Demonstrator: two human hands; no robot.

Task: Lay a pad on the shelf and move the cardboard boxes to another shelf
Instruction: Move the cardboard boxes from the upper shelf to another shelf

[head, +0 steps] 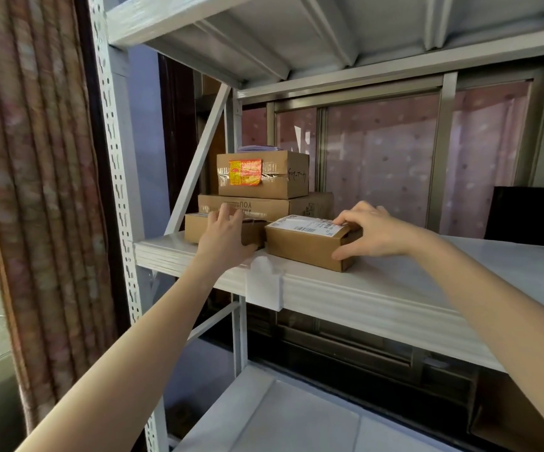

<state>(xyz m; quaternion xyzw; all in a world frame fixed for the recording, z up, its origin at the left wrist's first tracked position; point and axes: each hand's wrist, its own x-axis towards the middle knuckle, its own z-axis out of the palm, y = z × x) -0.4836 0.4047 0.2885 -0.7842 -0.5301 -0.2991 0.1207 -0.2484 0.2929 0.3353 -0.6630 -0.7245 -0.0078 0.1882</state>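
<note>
Right hand (373, 231) gripping labelled box (310, 243) by its right end; left hand (223, 238) spread, touching left box (195, 227). Risk: toppling far stack (262, 185) through a careless tug.

Both bare forearms extend forward and upward, converging toward the centre. The left hand (223, 238) is raised with the back facing the camera, fingers spread and reaching ahead, thumb low at the right. The right hand (370, 231) is turned palm-down, fingers curled over from above, thumb set below in a pinching pose.
</note>
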